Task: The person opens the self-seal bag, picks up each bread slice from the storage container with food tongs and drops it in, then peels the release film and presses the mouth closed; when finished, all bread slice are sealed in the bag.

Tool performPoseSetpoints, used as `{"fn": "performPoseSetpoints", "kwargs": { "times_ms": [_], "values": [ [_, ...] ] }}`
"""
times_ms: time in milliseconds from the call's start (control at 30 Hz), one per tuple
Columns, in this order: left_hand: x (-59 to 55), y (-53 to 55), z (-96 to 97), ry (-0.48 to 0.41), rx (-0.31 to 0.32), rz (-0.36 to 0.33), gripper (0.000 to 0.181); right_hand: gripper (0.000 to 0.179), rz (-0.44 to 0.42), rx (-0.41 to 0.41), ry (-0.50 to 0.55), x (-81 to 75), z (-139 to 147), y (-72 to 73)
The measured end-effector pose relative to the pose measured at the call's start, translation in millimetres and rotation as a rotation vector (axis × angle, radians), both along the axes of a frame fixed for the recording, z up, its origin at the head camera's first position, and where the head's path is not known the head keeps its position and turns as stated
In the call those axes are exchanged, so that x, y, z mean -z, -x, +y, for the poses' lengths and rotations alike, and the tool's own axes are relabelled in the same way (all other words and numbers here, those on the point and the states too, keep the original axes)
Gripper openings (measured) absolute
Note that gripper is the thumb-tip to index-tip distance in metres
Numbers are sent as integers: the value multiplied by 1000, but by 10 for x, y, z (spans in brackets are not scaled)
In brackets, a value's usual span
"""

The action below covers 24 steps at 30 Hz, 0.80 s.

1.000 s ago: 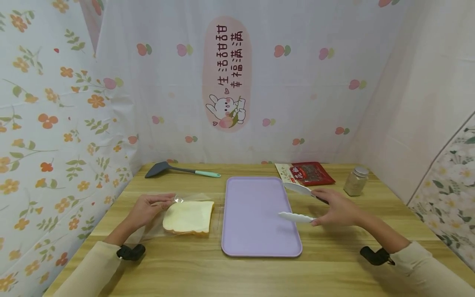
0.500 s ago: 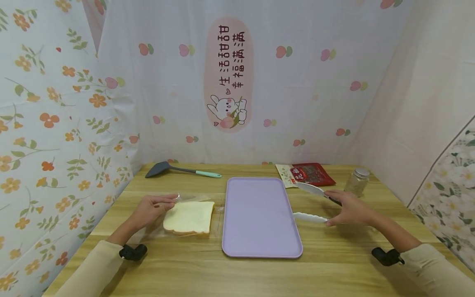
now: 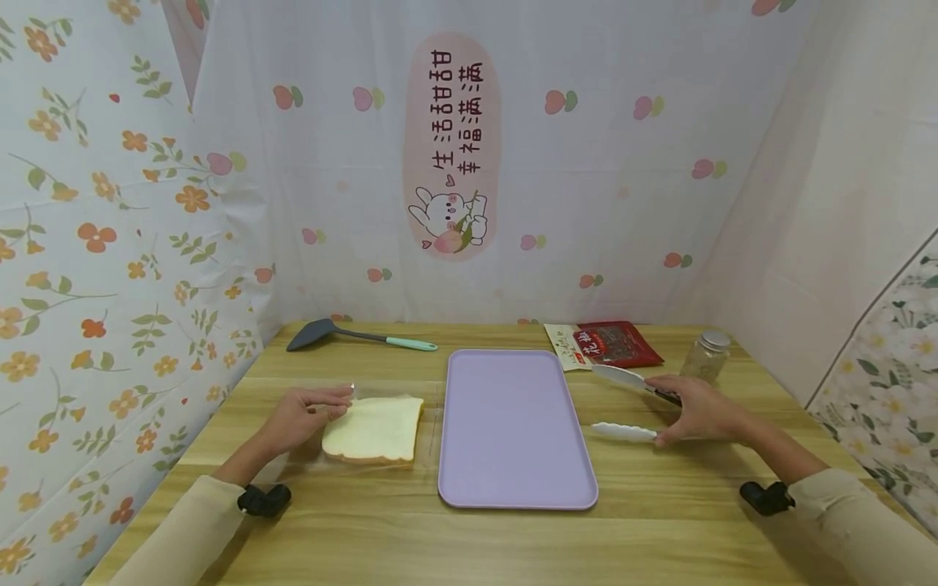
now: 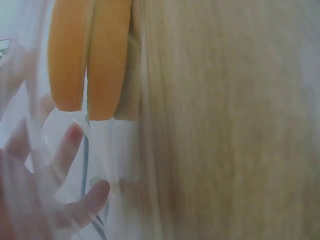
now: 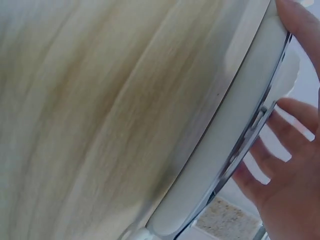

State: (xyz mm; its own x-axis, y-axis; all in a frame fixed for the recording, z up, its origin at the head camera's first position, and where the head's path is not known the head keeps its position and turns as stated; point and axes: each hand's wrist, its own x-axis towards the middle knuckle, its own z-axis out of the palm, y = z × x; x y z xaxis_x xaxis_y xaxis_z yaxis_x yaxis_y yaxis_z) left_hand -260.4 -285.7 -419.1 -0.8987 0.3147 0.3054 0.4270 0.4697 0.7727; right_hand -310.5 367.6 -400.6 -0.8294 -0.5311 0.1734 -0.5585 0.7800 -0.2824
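Observation:
Bread slices (image 3: 374,427) lie stacked in a clear plastic bag on the table. Their orange crusts (image 4: 107,60) show edge-on in the left wrist view. My left hand (image 3: 304,419) is at the bag's left side, fingers extended and touching the film. In the left wrist view, thumb and fingers are spread apart behind the film. My right hand (image 3: 699,411) holds spread tongs with pale tips (image 3: 624,431), thumb on one arm and fingers on the other. In the right wrist view, the tongs' pale arm (image 5: 220,140) runs past the fingers. Nothing is between the tips.
A lilac tray (image 3: 516,431) lies between the bread and the tongs. Behind are a spatula (image 3: 359,334) with a mint handle, a red seasoning packet (image 3: 619,343) and a glass jar (image 3: 705,358) close beyond my right hand. Printed curtains enclose the table.
My right hand has moved right with the tongs, from over the tray's edge to beside it. My left fingers have shifted slightly at the bag; the bread has stayed put.

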Motion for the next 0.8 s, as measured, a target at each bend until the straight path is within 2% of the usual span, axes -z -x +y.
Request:
{"fn": "performPoseSetpoints", "kwargs": {
  "times_ms": [300, 500, 600, 700, 800],
  "values": [
    [41, 36, 3, 22, 12, 7, 17, 106, -91, -24, -12, 24, 17, 60],
    [35, 33, -10, 70, -4, 6, 15, 103, -158, -12, -32, -14, -15, 77],
    [29, 27, -4, 99, -13, 17, 15, 102, -157, -14, -20, -27, -38, 75],
    [20, 21, 18, 117, -9, 27, 17, 99, -113, -24, 12, -69, -94, 68],
    [8, 17, 46, 118, 6, 7, 18, 95, -69, -7, 18, -137, -188, 37]
  ]
}}
